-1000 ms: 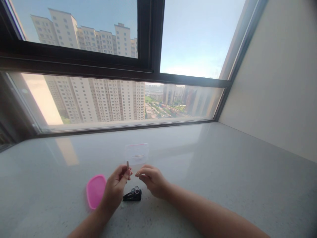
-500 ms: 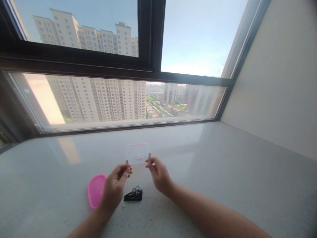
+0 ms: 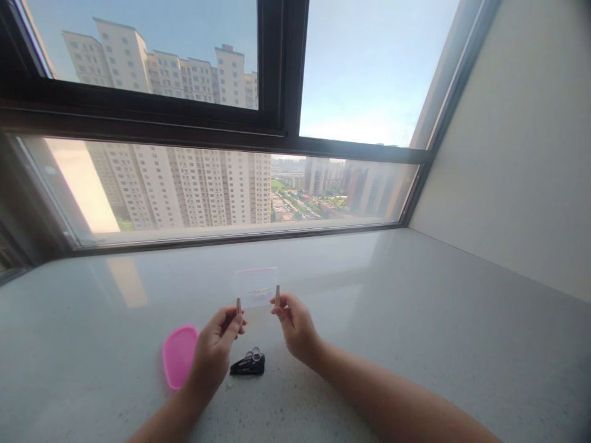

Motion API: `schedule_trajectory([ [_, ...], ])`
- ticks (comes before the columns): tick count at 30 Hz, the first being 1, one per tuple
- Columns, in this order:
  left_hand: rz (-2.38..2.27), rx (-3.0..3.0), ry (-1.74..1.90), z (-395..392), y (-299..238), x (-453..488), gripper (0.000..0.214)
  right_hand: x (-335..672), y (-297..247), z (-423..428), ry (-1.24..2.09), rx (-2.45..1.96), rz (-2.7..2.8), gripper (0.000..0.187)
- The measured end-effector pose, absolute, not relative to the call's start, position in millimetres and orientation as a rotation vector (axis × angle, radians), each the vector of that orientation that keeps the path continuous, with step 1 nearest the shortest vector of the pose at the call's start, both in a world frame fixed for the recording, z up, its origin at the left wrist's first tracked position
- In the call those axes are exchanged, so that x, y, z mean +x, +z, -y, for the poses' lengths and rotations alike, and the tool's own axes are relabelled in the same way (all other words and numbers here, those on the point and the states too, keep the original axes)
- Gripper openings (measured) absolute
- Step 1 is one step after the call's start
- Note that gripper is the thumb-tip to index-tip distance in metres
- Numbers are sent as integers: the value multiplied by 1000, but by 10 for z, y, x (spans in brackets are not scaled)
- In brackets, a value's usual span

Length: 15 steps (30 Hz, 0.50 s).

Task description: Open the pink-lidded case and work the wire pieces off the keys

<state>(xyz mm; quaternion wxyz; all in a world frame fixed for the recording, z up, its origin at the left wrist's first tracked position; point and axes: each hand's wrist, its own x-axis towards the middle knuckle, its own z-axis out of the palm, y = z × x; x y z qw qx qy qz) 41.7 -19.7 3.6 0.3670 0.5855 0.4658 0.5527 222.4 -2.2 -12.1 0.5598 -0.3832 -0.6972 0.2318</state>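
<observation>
A wide dark-framed window [image 3: 281, 80] is rising behind a stone countertop [image 3: 415, 307], and a clear plastic box [image 3: 255, 287] is standing on this countertop, near the window side. A pink lid [image 3: 179, 357] is lying to the left of the box, and small black scissors [image 3: 248, 364] are lying in front of it. Also in front of the box, the left hand [image 3: 215, 344] and the right hand [image 3: 295, 326] are working apart: the left is pinching one small pale stick [image 3: 239, 306] upright, and the right is pinching another small pale stick [image 3: 277, 295] the same way.
</observation>
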Motion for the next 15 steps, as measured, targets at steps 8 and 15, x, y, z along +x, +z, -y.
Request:
schedule_trajectory([
  [8, -1131, 1458, 1397, 227, 32, 423, 18, 2212, -154, 4, 507, -817, 1702, 25],
  [15, -938, 1461, 1569, 654, 462, 531, 21, 2237, -183, -26, 514, -825, 1705, 23],
])
